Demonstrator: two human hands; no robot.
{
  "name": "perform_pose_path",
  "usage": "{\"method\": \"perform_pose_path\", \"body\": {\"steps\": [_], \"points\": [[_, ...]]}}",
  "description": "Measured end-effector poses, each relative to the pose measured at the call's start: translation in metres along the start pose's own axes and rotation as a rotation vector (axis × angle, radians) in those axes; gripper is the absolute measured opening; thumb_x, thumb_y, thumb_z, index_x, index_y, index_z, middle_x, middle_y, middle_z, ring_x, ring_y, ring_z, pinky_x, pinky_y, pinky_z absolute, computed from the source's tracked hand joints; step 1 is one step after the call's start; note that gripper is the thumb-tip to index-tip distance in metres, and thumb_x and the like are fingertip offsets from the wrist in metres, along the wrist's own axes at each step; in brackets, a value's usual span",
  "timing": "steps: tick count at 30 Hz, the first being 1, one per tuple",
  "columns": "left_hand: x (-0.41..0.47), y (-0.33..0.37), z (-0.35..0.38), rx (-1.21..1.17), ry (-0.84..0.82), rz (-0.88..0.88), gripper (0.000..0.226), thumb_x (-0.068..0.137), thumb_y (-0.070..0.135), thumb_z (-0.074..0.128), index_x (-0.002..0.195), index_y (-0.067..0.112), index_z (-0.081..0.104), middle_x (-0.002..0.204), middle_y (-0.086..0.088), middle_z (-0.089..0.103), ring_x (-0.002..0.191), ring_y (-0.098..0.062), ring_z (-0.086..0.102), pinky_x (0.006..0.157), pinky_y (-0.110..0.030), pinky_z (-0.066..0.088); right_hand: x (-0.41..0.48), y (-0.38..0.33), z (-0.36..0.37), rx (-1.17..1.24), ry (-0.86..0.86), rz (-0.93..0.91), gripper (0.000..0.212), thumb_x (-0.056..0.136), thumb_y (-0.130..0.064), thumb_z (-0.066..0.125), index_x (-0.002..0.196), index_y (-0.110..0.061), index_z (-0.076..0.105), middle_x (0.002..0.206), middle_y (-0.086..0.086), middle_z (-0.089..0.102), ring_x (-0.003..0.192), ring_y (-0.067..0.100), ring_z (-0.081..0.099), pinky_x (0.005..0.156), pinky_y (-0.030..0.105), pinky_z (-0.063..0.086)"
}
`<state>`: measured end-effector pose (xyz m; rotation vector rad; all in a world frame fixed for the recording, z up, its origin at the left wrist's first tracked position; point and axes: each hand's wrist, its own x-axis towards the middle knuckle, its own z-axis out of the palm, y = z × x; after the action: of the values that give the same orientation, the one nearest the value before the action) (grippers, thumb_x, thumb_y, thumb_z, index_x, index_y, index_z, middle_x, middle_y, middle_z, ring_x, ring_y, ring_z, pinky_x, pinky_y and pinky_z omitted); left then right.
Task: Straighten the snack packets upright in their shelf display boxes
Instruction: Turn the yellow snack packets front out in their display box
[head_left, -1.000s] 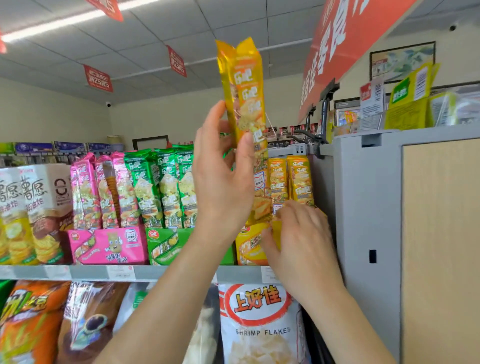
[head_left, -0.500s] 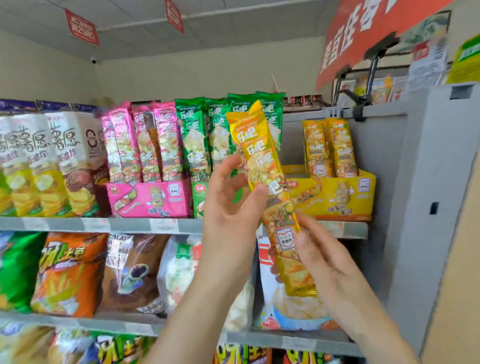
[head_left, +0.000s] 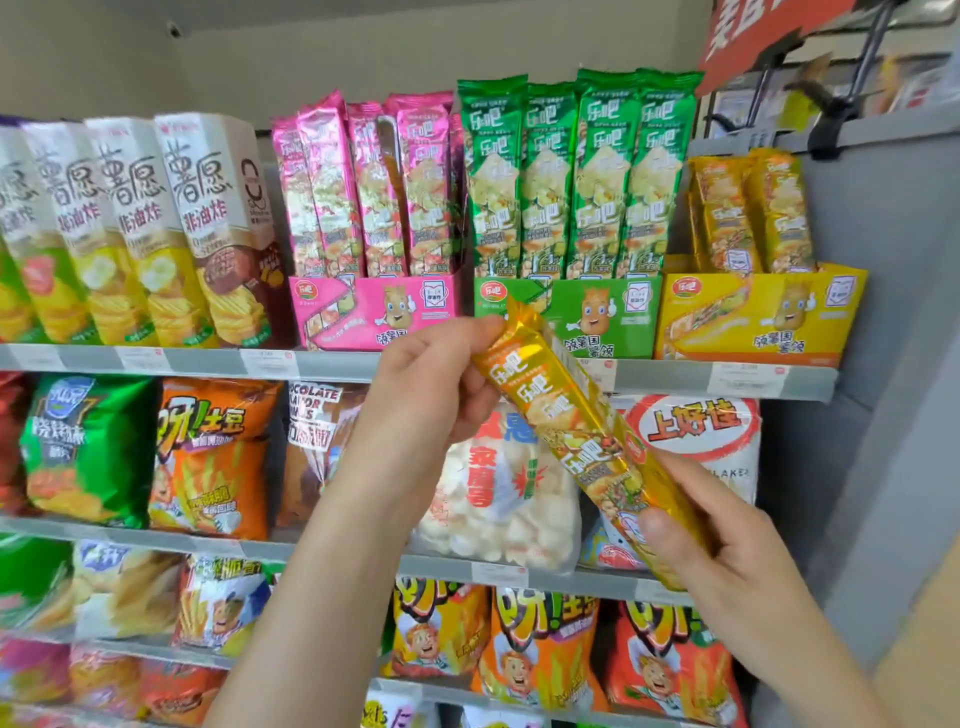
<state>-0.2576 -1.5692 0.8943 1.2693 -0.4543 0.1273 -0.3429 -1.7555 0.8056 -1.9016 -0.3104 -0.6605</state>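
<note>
Below the shelf edge (head_left: 332, 364), left hand (head_left: 431, 384) and right hand (head_left: 711, 551) gripped the yellow packet (head_left: 571, 431), slanted ten-to-four o'clock; yellow box (head_left: 753, 317) at two o'clock, nearer the right hand.

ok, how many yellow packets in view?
3 yellow packets: two upright in the yellow display box at right, one held slanted between left hand and right hand. More may hide behind those two.
</note>
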Motion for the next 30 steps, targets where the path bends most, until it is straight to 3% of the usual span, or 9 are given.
{"method": "perform_pose_path", "body": {"steps": [4, 7, 11, 13, 16, 19, 21, 26, 30], "points": [[-0.008, -0.010, -0.013, -0.053, -0.098, 0.113, 0.040, 0.085, 0.021, 0.050, 0.049, 0.026, 0.035, 0.048, 0.005, 0.025, 0.041, -0.010, 0.023, 0.042, -0.022, 0.017, -0.006, -0.005, 0.009, 0.015, -0.030, -0.032, 0.040, 0.078, -0.078, 0.051, 0.115, -0.064, 0.056, 0.111, -0.029, 0.067, 0.099, -0.010, 0.063, 0.077, 0.002, 0.045], [-0.013, -0.019, -0.021, -0.066, -0.055, 0.139, 0.037, 0.087, 0.030, 0.055, 0.058, 0.026, 0.032, 0.056, 0.006, 0.026, 0.046, -0.008, 0.030, 0.046, -0.020, 0.022, -0.010, -0.007, 0.016, 0.050, -0.047, -0.021, 0.042, 0.077, -0.078, 0.053, 0.115, -0.061, 0.058, 0.109, -0.023, 0.069, 0.094, -0.005, 0.065, 0.075, 0.006, 0.048], [-0.015, -0.023, -0.031, 0.026, -0.073, 0.195, 0.007, 0.089, 0.036, 0.056, 0.086, 0.030, 0.061, 0.067, 0.003, 0.050, 0.058, -0.012, 0.051, 0.051, -0.021, 0.043, -0.014, -0.007, 0.018, 0.007, 0.002, 0.001, 0.037, 0.074, -0.074, 0.060, 0.109, -0.062, 0.058, 0.100, -0.020, 0.069, 0.080, 0.004, 0.068, 0.067, 0.017, 0.055], [-0.017, -0.020, -0.036, 0.111, -0.080, 0.244, 0.018, 0.094, 0.039, 0.052, 0.104, 0.037, 0.067, 0.076, 0.006, 0.061, 0.069, -0.011, 0.060, 0.057, -0.022, 0.049, -0.016, -0.006, 0.018, -0.053, 0.051, -0.005, 0.033, 0.076, -0.066, 0.061, 0.108, -0.064, 0.056, 0.102, -0.022, 0.067, 0.084, 0.004, 0.067, 0.069, 0.020, 0.055], [-0.021, -0.017, -0.035, 0.198, -0.078, 0.238, 0.026, 0.087, 0.055, 0.056, 0.101, 0.041, 0.071, 0.087, 0.008, 0.071, 0.081, -0.010, 0.068, 0.066, -0.023, 0.054, -0.018, -0.004, 0.019, -0.212, 0.121, -0.051, 0.036, 0.079, -0.061, 0.059, 0.114, -0.066, 0.050, 0.109, -0.024, 0.062, 0.100, 0.002, 0.061, 0.077, 0.019, 0.050], [-0.026, -0.021, -0.024, 0.182, 0.000, 0.199, 0.026, 0.085, 0.043, 0.071, 0.103, 0.024, 0.074, 0.085, -0.008, 0.071, 0.082, -0.016, 0.067, 0.075, -0.033, 0.058, -0.020, -0.003, 0.022, -0.374, 0.164, -0.089, 0.041, 0.083, -0.059, 0.057, 0.123, -0.055, 0.050, 0.103, -0.017, 0.058, 0.100, 0.001, 0.057, 0.076, 0.012, 0.044], [-0.028, -0.025, -0.019, 0.038, 0.071, 0.127, 0.028, 0.082, 0.036, 0.070, 0.100, 0.015, 0.076, 0.083, -0.005, 0.071, 0.082, -0.017, 0.066, 0.075, -0.030, 0.057, -0.022, -0.004, 0.024, -0.418, 0.182, -0.094, 0.045, 0.084, -0.058, 0.057, 0.127, -0.044, 0.054, 0.103, -0.014, 0.056, 0.099, -0.001, 0.056, 0.075, 0.005, 0.040], [-0.028, -0.030, -0.020, -0.150, 0.129, 0.058, 0.020, 0.091, 0.027, 0.062, 0.087, 0.017, 0.080, 0.081, -0.001, 0.072, 0.080, -0.013, 0.067, 0.075, -0.024, 0.054, -0.026, -0.007, 0.026, -0.143, 0.128, -0.048, 0.042, 0.088, -0.060, 0.053, 0.128, -0.050, 0.055, 0.109, -0.016, 0.062, 0.100, 0.001, 0.060, 0.076, 0.003, 0.042], [-0.025, -0.030, -0.018, -0.234, 0.149, 0.053, 0.024, 0.092, 0.029, 0.060, 0.082, 0.017, 0.079, 0.077, 0.002, 0.069, 0.075, -0.010, 0.063, 0.073, -0.024, 0.054, -0.028, -0.009, 0.030, -0.025, 0.059, 0.002, 0.039, 0.088, -0.067, 0.047, 0.125, -0.057, 0.054, 0.113, -0.031, 0.065, 0.102, -0.010, 0.061, 0.077, 0.000, 0.041]]}}
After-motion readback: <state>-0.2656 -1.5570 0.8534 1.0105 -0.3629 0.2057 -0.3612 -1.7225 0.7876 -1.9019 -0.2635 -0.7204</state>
